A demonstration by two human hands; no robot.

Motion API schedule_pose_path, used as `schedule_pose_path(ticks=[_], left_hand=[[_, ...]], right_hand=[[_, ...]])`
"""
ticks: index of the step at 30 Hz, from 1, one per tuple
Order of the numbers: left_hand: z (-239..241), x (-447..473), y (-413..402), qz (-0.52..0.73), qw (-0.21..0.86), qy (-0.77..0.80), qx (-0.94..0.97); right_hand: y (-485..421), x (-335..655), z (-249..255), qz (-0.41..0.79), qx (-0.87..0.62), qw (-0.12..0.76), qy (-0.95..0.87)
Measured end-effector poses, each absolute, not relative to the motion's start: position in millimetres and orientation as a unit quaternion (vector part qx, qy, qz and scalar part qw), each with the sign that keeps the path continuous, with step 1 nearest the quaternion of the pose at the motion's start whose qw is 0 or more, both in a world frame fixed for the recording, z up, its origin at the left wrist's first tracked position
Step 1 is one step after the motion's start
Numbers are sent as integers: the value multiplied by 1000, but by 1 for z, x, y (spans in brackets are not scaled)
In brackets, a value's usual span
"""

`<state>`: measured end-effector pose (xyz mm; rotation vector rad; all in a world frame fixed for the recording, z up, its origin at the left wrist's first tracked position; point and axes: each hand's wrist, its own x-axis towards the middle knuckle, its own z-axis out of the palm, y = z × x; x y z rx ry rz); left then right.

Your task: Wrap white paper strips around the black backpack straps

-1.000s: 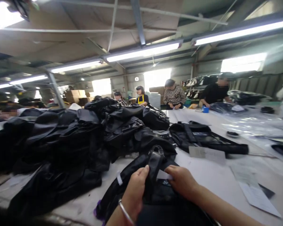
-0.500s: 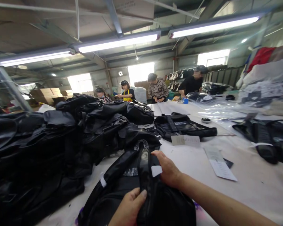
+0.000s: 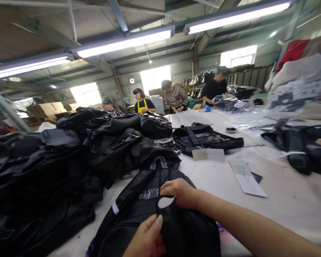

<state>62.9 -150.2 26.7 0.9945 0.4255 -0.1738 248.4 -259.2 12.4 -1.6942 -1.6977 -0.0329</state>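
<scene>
A black shiny garment (image 3: 139,210) lies on the white table (image 3: 283,200) right in front of me. My left hand (image 3: 147,239) pinches a fold of its black fabric at the bottom edge of the view. My right hand (image 3: 180,192) rests on the garment just beyond, fingers curled around a small white tag (image 3: 166,202) fixed to it. A white zip end (image 3: 114,206) shows on the garment's left side.
A big heap of black garments (image 3: 56,164) fills the left. Another black garment (image 3: 203,139) lies beyond, with paper tags (image 3: 208,154) and a sheet (image 3: 247,178) beside it. More black pieces (image 3: 296,150) sit at right. Several people (image 3: 173,96) work at the far end.
The view swung right and down. My left hand slid lower along the fabric. My right hand moved forward, then drew back and closed over the white tag.
</scene>
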Motion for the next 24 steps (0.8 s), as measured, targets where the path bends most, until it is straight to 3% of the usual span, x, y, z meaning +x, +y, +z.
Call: schedule_pose_path(ticks=[4, 11, 21, 24], left_hand=[[33, 79, -159, -25, 885, 194, 422], [4, 94, -161, -1, 876, 230, 423], [18, 86, -136, -14, 833, 308, 460], [21, 86, -134, -26, 842, 305, 444]], right_hand=[[-262, 247, 11, -27, -669, 352, -654], [-264, 250, 4, -4, -709, 330, -623], [-298, 262, 68, 106, -839, 101, -524], [-308, 259, 88, 118, -826, 94, -544]])
